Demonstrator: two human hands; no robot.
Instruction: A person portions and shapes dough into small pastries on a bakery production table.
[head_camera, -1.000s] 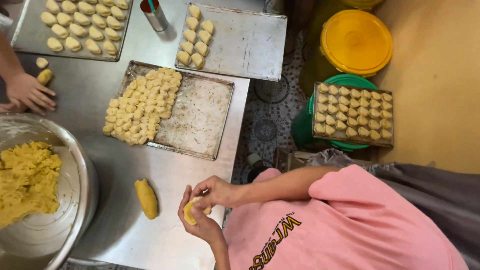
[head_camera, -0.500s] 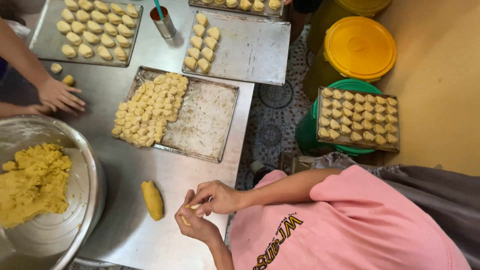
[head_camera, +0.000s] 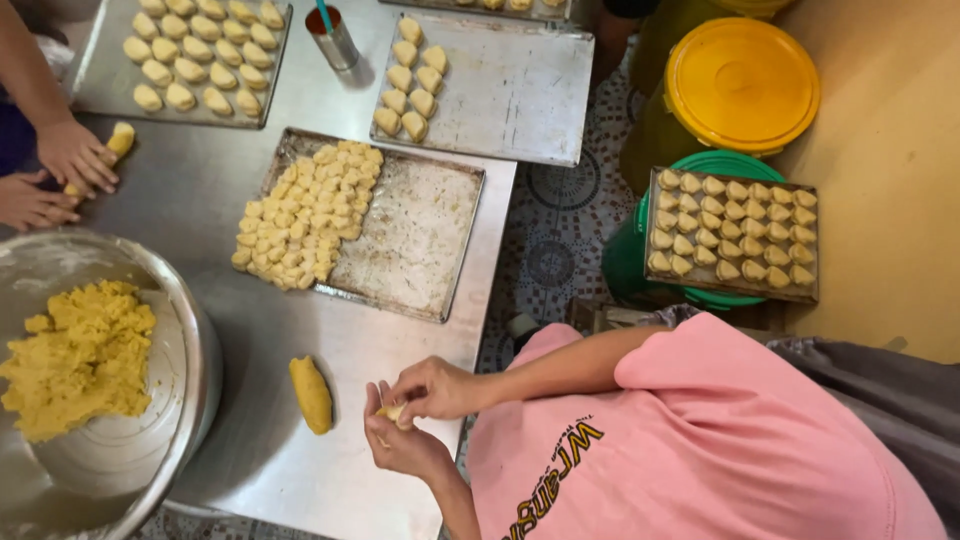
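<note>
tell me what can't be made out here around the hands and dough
- Small dough piece, head view: mostly covered by the left hand and right hand, shape unclear.
- Metal bowl: cut off by the left and bottom edges.
- Top tray: cut off by the top edge.

No packages, labels, signs, screens

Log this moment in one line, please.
left hand: cradles dough piece | right hand: pinches it | dough log: on table nearby
</note>
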